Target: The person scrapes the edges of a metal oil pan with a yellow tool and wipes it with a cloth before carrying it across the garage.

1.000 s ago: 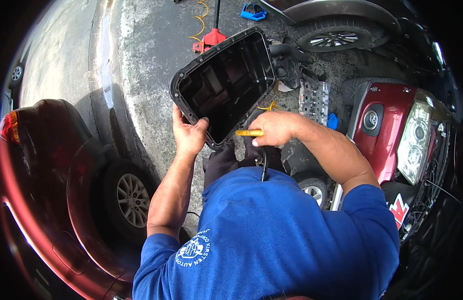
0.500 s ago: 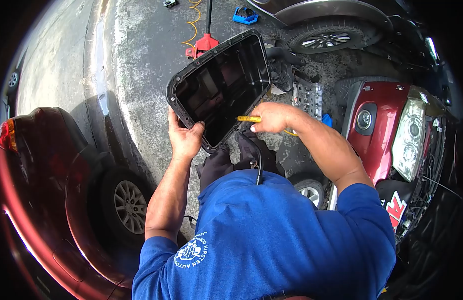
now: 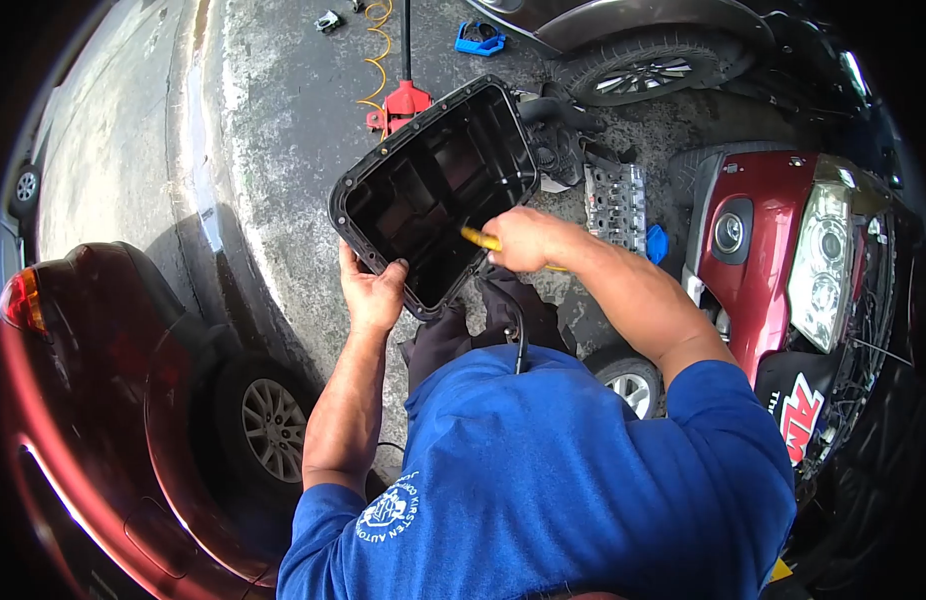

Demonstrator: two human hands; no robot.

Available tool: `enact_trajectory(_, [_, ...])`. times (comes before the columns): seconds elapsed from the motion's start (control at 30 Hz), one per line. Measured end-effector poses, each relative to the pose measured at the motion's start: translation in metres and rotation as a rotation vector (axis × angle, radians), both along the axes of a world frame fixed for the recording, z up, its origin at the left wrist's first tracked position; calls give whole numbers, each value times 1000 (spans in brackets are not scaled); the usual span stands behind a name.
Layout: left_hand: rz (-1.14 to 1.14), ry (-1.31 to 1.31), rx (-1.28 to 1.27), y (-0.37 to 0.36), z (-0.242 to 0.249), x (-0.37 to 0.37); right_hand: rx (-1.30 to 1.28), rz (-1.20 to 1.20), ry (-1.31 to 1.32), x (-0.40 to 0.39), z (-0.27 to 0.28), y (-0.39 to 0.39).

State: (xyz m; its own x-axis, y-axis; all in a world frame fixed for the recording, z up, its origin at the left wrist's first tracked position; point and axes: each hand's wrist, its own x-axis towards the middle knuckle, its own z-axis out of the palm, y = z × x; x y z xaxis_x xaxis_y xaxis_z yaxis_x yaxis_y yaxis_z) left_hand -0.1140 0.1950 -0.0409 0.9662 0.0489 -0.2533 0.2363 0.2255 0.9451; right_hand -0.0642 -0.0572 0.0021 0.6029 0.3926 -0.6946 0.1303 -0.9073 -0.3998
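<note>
A black rectangular pan (image 3: pixel 423 200) with bolt holes round its rim is tilted in front of me, its hollow side facing up. My left hand (image 3: pixel 373 292) grips its lower left edge, thumb on the rim and fingers underneath. Closed round a yellow-handled tool (image 3: pixel 480 239), my right hand (image 3: pixel 528 240) is over the pan's lower right edge. The tool's yellow end points left over the pan's inside; its other end is hidden by the hand.
Dark red cars stand at the left (image 3: pixel 103 380) and right (image 3: pixel 758 220). On the floor beyond are a red jack (image 3: pixel 407 99), a coiled yellow hose (image 3: pixel 376 72), a blue object (image 3: pixel 480 38) and a metal engine part (image 3: pixel 615 205).
My right hand has moved slightly left and inward with the yellow-handled tool. The pan has shifted slightly down in view, still in my left hand.
</note>
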Motion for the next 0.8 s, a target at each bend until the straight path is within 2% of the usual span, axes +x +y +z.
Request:
enact_trajectory(0.07, [6,-17,37,1,-5,-1,-184,-238,-112,17,-39,-30])
enact_trajectory(0.27, [28,24,57,-4,-12,-2,-130,-99,-162,8,-40,-16])
enact_trajectory(0.33, [32,21,45,-7,-13,-2,-215,-393,-217,33,-67,-36])
enact_trajectory(0.37, [27,54,20,-7,-13,-3,-194,-393,-263,34,-74,-38])
enact_trajectory(0.4, [34,51,13,-9,-15,-3,-140,-365,-183,27,-51,-22])
enact_trajectory(0.47, [52,106,-33,-11,-19,-4,-18,-53,-231,13,-34,4])
enact_trajectory(0.5, [62,119,-41,-13,-22,-6,-24,-44,-245,15,-37,10])
enact_trajectory(0.53, [70,130,-48,-14,-23,-8,-43,-200,-313,24,-50,7])
enact_trajectory(0.6, [84,131,-83,-17,-20,-7,-106,-563,-272,50,-54,-4])
enact_trajectory(0.63, [90,138,-76,-18,-19,-8,-85,-491,-240,47,-51,-1])
enact_trajectory(0.7, [94,153,-89,-18,-17,-7,-7,17,-103,22,-29,13])
enact_trajectory(0.73, [101,151,-115,-19,-16,-7,-16,56,-109,14,-33,18])
enact_trajectory(0.8, [114,176,-95,-13,-26,-7,-124,-208,-83,29,-31,3])
